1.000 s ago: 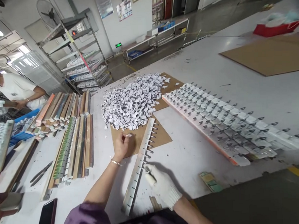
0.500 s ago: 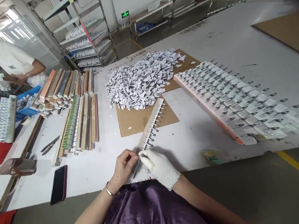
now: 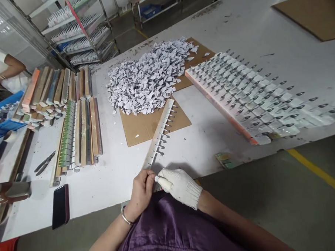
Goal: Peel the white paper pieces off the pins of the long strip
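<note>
My bare left hand [image 3: 142, 189] is closed in a pinch at the near end of a pale strip [image 3: 157, 140]; what its fingertips hold is hidden. Facing it, my right hand [image 3: 179, 186], in a white knitted glove, pinches a small white piece [image 3: 156, 178] between thumb and fingers. The fingertips of both hands almost meet there. Small dark metal clips [image 3: 165, 131] stick out along the strip's right side, and its far end reaches onto a cardboard sheet [image 3: 140, 132]. Beyond lies a heap of small white flat pieces [image 3: 146, 78].
Rows of strips with clips [image 3: 249, 96] lie to the right. Stacked wooden bars [image 3: 84, 132], pliers [image 3: 44, 163], a phone [image 3: 60, 206] and a brown-banded jar [image 3: 11, 191] are on the left. Behind stand a loaded rack [image 3: 77, 33] and a co-worker's arm [image 3: 15, 67].
The view has shifted, so the table's contents sit further left and higher. A white piece now shows between my fingertips. Both hands stay pinched close together at the strip's near end.
</note>
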Available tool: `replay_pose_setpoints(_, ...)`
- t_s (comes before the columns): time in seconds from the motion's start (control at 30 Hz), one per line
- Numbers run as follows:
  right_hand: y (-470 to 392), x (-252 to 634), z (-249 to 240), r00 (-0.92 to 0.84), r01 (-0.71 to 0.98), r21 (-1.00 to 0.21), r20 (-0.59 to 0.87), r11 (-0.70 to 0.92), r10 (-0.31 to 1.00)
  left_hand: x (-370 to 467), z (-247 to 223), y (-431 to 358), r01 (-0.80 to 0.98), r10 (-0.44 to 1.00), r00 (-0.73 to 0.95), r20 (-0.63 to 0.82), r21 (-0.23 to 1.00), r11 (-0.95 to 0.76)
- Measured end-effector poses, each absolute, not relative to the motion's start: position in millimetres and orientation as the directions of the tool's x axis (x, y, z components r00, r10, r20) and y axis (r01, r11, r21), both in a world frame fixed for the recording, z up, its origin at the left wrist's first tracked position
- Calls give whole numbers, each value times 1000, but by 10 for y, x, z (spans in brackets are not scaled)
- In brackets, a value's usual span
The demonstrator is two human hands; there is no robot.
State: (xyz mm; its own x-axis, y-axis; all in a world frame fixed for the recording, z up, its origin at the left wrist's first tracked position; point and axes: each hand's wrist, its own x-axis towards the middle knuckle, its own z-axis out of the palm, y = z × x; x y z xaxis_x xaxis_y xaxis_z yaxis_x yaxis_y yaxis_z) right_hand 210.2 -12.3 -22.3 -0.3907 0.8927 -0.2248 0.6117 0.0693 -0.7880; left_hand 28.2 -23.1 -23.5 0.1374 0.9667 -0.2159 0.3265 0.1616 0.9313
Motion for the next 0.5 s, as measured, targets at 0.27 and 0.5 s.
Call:
replay_pose_setpoints(0.27, 165, 2091, -489, -288, 859, -501, -306, 104, 907, 286, -385, 135, 767, 982, 178, 57, 617, -175)
replay_pose_setpoints(0.5, 324, 1854, -539, -188, 941, -326, -264, 96, 946, 134, -615, 511, 780, 959, 272, 75, 567, -265)
